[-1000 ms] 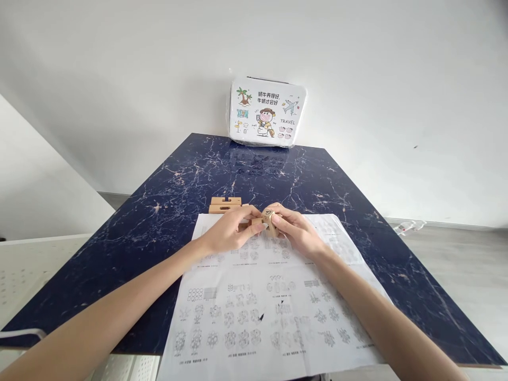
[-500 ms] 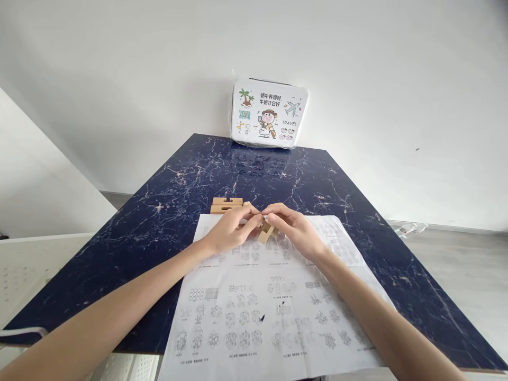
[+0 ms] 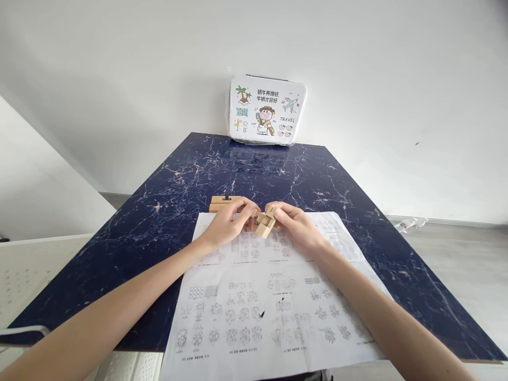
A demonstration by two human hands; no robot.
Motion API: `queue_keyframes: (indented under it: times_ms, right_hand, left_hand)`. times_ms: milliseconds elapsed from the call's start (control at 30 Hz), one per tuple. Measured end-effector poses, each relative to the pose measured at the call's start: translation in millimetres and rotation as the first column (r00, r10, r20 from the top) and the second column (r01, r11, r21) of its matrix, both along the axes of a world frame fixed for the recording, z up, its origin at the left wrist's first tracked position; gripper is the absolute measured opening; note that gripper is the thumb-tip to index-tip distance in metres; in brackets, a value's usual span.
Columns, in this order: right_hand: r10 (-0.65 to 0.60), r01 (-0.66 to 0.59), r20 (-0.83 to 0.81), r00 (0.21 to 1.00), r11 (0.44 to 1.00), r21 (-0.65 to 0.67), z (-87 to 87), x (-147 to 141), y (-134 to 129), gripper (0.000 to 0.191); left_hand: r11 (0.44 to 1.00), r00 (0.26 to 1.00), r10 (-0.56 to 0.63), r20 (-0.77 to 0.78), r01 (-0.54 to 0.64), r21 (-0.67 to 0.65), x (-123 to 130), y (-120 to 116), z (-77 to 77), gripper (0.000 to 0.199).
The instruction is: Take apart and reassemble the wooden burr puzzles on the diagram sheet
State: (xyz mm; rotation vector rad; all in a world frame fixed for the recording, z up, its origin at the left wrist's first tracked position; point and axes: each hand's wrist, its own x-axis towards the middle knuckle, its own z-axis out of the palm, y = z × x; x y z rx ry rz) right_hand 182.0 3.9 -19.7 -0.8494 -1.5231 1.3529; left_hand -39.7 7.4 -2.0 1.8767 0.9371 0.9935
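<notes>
Between my two hands are notched wooden puzzle pieces (image 3: 263, 228), fitted against each other at an angle, above the far part of a printed sheet (image 3: 293, 338). My left hand (image 3: 226, 222) pinches them from the left, its fingertips partly covering them. From the right, my right hand (image 3: 297, 225) grips an upright piece between thumb and fingers. How many pieces are joined, I cannot tell. Just beyond my left hand, more slotted wooden pieces (image 3: 220, 203) lie side by side on the table.
The dark blue marbled table (image 3: 178, 174) runs back to a white wall (image 3: 151, 79). A white cartoon-printed case (image 3: 266, 111) in clear plastic stands at the far edge. Rows of puzzle diagrams cover the sheet. A white object with a cable (image 3: 410, 225) lies on the floor at right.
My fingers have parted a little, and more of the wooden pieces now shows between them. An upright piece has come into view at my right fingertips.
</notes>
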Motion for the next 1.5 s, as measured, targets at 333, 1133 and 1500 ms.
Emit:
queue_keyframes:
  times_ms: [333,1133,1500]
  right_hand:
    - [-0.260,0.258,0.031,0.965,0.964,0.066,1.9,2,0,0.041]
    - [-0.410,0.311,0.476,0.778,0.909,0.276,-9.1,-8,1,0.040]
    - [-0.391,0.247,0.506,0.769,0.911,0.329,-14.2,-6,1,0.038]
  left_hand:
    - [0.973,0.979,0.201,-0.036,-0.196,0.122,-1,1,3.2,0.036]
    - [0.879,0.864,0.383,-0.326,-0.234,0.415,-11,18,-10.5,0.023]
    - [0.890,0.841,0.355,-0.407,-0.170,0.424,-22,29,-9.6,0.028]
